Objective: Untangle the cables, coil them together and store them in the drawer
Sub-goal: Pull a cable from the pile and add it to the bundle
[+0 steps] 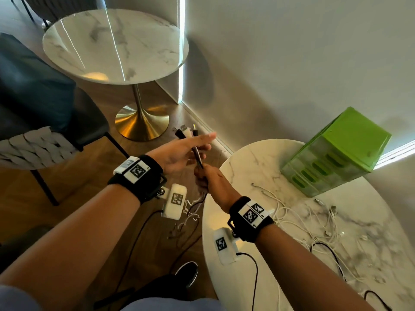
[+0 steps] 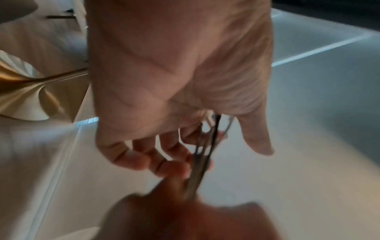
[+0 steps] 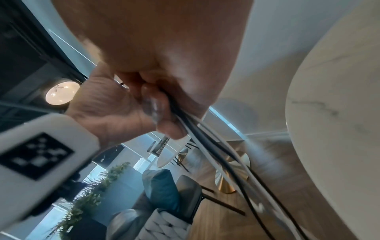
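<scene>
Several cables (image 1: 197, 157), black and white, run as one thin bundle between both hands, held off the 9 o'clock edge of the near surface (image 1: 251, 158). Plug ends (image 1: 185, 131) stick out past the left hand (image 1: 179, 153); loose tails (image 1: 190, 212) hang below the right hand (image 1: 213, 182) toward the floor.

Left grip: fingers mostly straight, bundle lying across the palm under the thumb, more support than clamp. Right grip: curled tight around the bundle.

Handling, as judged: light, limp, smooth-jacketed, likely to slide through a loose hold and to snag at the plugs. Best taken just behind the plug ends, then run hand over hand.

More cables (image 1: 318, 223), mostly white, lie tangled on the surface at 3 o'clock of the hands. Green drawer unit (image 1: 336, 153) stands at 1 o'clock, drawers apparently shut.

Writing: none readable. Wristbands (image 1: 137, 171) carry square black-and-white marker codes only.
</scene>
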